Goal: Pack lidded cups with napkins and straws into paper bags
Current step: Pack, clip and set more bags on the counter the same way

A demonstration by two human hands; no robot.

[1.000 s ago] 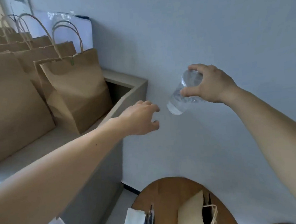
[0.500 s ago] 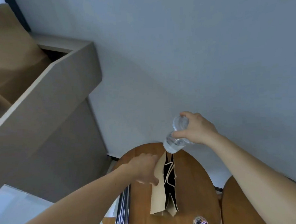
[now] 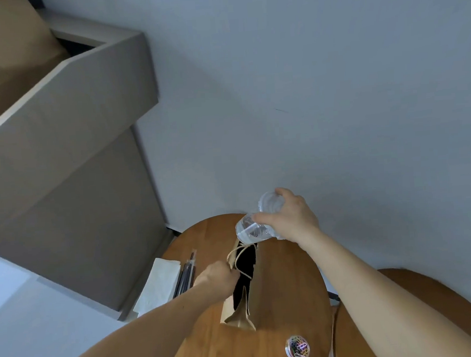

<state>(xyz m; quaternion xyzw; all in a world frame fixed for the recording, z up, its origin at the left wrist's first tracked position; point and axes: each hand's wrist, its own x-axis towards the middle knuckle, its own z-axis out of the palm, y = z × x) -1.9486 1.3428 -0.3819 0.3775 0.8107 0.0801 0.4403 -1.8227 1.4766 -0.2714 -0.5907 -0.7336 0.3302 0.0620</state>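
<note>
Head view: right hand [image 3: 292, 220] has its grip curled round the clear cup [image 3: 250, 230], held tilted just above the far end of the open bag [image 3: 267, 284] on the table [image 3: 294, 307]. Left hand [image 3: 218, 279], grip pinching the bag's left rim, mouth gaping; napkins [image 3: 161, 283] and straws [image 3: 185, 275] lie just left of it

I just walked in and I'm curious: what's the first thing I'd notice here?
The clear cup stands out, tilted in the right hand just above the open paper bag on the round wooden table. The left hand grips the bag's rim, and white napkins and dark straws lie to its left.
</note>
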